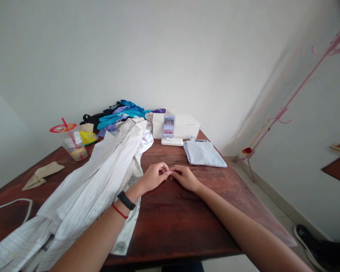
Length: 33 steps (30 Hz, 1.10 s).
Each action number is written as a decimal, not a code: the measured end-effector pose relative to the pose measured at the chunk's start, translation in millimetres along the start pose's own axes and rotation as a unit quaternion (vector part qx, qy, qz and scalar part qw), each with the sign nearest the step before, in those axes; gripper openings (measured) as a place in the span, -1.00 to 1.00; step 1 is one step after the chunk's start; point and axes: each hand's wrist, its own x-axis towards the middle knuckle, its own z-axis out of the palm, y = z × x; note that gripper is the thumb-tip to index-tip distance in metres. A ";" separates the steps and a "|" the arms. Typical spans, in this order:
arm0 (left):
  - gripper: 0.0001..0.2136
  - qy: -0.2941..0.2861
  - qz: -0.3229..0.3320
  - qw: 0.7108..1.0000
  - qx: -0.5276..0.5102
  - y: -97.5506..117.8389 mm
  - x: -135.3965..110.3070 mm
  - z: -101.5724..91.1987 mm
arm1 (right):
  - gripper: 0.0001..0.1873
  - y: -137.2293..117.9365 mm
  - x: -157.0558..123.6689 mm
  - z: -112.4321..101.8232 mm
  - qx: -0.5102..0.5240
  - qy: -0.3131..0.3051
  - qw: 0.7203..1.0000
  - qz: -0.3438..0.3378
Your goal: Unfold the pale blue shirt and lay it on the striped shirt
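Note:
Over the middle of the table, my left hand (155,176) and my right hand (185,177) meet at the fingertips. Both are closed in a pinch, thumbs against fingers; whatever lies between the tips, if anything, is too small to make out. Left of my left hand, a white striped shirt (99,172) lies stretched lengthwise, partly behind my left forearm. Under it a pale printed cloth (126,232) shows along its right edge. Beyond my right hand, a light grey-blue folded garment (205,153) rests flat, apart from my fingers.
A white box (184,126) stands at the back, a white phone stand (172,142) before it. Piled clothes (124,115) lie back left, near a plastic cup (75,145) with a straw. A brown napkin (44,173) and white cable (30,207) lie left. A pink coat rack (297,92) leans right.

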 end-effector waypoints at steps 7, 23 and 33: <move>-0.81 -0.008 0.006 1.000 -0.019 -0.3 -0.2 -1.2 | -0.63 -1.7 0.7 2.4 0.102 -0.017 0.994 0.029; -0.83 -0.029 0.005 0.999 -0.030 -3.2 -0.2 2.6 | -0.68 -0.6 2.8 -4.6 0.077 0.001 0.995 0.061; -0.67 0.001 0.014 1.000 0.021 1.0 -1.8 0.8 | -0.54 11.1 2.5 -58.8 -0.432 0.106 0.879 0.175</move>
